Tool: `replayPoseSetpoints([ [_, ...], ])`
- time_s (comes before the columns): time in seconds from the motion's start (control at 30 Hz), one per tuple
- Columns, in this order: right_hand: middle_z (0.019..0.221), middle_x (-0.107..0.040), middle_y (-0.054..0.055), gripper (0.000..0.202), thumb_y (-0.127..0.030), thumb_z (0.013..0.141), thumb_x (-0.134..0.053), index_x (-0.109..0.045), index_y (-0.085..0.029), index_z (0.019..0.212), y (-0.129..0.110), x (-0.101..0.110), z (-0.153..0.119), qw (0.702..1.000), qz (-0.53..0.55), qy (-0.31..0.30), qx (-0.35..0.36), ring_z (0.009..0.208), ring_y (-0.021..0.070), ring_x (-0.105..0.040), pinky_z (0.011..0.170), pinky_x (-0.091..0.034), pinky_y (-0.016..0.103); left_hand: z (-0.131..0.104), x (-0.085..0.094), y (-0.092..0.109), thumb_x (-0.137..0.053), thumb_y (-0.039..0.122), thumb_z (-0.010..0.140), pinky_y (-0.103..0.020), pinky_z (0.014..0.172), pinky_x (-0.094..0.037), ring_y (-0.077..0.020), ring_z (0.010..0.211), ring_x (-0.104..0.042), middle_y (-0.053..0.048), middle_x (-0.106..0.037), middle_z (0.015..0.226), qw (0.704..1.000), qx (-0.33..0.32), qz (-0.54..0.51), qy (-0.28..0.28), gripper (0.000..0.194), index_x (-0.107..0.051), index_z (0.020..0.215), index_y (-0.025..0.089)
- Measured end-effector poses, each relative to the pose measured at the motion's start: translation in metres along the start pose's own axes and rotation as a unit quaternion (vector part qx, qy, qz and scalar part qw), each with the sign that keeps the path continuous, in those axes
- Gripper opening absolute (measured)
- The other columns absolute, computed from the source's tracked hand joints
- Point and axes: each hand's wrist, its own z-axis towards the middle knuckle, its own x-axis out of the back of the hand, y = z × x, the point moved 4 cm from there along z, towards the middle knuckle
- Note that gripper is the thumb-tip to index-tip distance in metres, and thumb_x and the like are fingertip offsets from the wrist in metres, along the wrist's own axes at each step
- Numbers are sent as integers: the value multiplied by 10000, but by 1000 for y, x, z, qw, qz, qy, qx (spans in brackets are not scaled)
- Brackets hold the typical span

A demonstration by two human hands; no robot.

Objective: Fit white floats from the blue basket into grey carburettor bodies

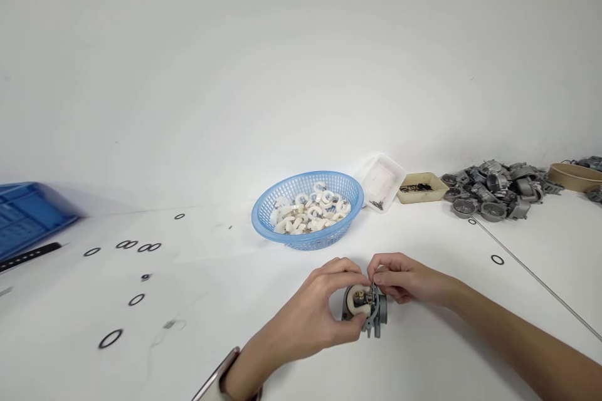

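My left hand (324,307) grips a grey metal carburetor (382,310) just above the white table, thumb below and fingers over its top. The carburetor's open side faces me, showing a white C-shaped float (353,308) and brass jets inside. At the carburetor's upper right edge, my right hand (397,277) has its thumb and index finger pinched together. Something thin seems to be between those fingertips, too small to make out.
Behind my hands stands a blue basket (308,238) of white floats. Beside it are a tilted white tray (383,178), a cream tray (423,197) with small dark parts, and a carburetor pile (498,188). Black rings (110,339) lie leftward, near a blue bin (32,219).
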Motion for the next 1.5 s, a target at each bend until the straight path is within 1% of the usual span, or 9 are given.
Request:
replayPoseSetpoints([
  [0.2, 573, -403, -95, 228, -425, 938, -653, -580, -210, 928, -1, -2, 0, 1000, 2, -6, 3, 507, 79, -254, 469, -212, 228, 1, 1, 0, -711, 148, 761, -316, 848, -499, -195, 925, -623, 10, -673, 1007, 1000, 3, -4, 4, 265, -726, 994, 275],
  [0.47, 573, -383, -91, 209, -387, 895, -686, -609, -192, 892, -6, 1, -2, 1000, -14, 7, -4, 517, 79, -268, 472, -211, 230, 1, -1, -2, -696, 118, 736, -321, 861, -496, -198, 948, -618, 9, -670, 1026, 1000, 0, 2, -1, 315, -729, 1008, 273],
  [0.6, 580, -378, -89, 218, -391, 892, -693, -619, -187, 885, -8, 3, -5, 1000, -26, 10, -10, 530, 81, -273, 483, -215, 232, 0, -3, -2, -701, 114, 730, -322, 863, -494, -193, 944, -617, 9, -671, 1008, 1000, -7, 3, 14, 306, -727, 996, 264],
  [0.8, 581, -371, -91, 220, -416, 926, -667, -616, -203, 903, -9, 0, -5, 999, -42, 7, -9, 530, 86, -264, 483, -213, 236, 1, -4, 0, -696, 109, 742, -276, 787, -502, -152, 859, -614, 19, -648, 993, 1000, -7, -17, 17, 273, -717, 969, 260],
  [0.9, 599, -373, -89, 233, -435, 930, -671, -636, -205, 916, -7, 0, -4, 998, -59, 16, 1, 534, 86, -274, 482, -220, 236, 1, -4, 0, -690, 103, 743, -265, 785, -504, -145, 857, -615, 22, -643, 1012, 1000, -5, -23, 18, 285, -709, 977, 265],
  [1.1, 597, -330, -89, 231, -415, 936, -676, -717, -193, 985, -14, 0, -6, 982, -169, 43, 78, 555, 92, -290, 531, -249, 257, -1, -4, -5, -701, 130, 743, -270, 758, -508, -151, 848, -612, 18, -635, 1005, 999, 9, -26, 28, 275, -691, 979, 270],
  [1.27, 603, -312, -98, 225, -307, 872, -736, -712, -229, 1081, -20, -6, -14, 972, -226, 28, 65, 546, 92, -281, 528, -251, 257, -2, -4, -7, -714, 156, 733, -282, 720, -503, -155, 808, -604, 38, -608, 951, 998, 46, -23, 29, 322, -604, 1010, 278],
  [1.37, 610, -304, -97, 274, -278, 851, -753, -716, -257, 1122, -21, -8, -18, 959, -269, 41, 74, 562, 97, -278, 546, -253, 260, -4, -5, -8, -723, 197, 736, -266, 628, -486, -148, 745, -601, 51, -590, 955, 995, 91, -39, 21, 395, -492, 1043, 288],
  [1.5, 619, -314, -87, 284, -249, 846, -740, -738, -269, 1130, -21, -8, -18, 947, -304, 63, 84, 569, 103, -289, 548, -258, 261, -5, -5, -7, -711, 205, 749, -242, 577, -470, -145, 740, -622, 55, -568, 973, 993, 102, -55, 13, 391, -441, 1017, 292],
])
